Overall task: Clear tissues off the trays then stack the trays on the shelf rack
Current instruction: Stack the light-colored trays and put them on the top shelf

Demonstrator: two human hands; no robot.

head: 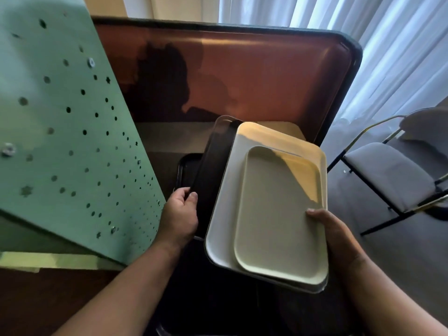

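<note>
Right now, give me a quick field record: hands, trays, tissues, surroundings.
left hand: grips edge of dark tray
right hand: holds stack, thumb on small cream tray
stack: small cream tray on large white tray, dark tray beneath
tissues: none visible
surroundings: green pegboard panel at left, grey chair at right

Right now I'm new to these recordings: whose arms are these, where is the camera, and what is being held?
There is no machine here. A person wears one camera on the head, looking down at their own arms. The left hand grips the edge of a dark tray. The right hand holds the stack at its right edge, thumb on the small pale tray, which lies on a larger white tray. No tissues show on them. Another black tray lies below. Left is a green perforated panel, right a grey chair.
</note>
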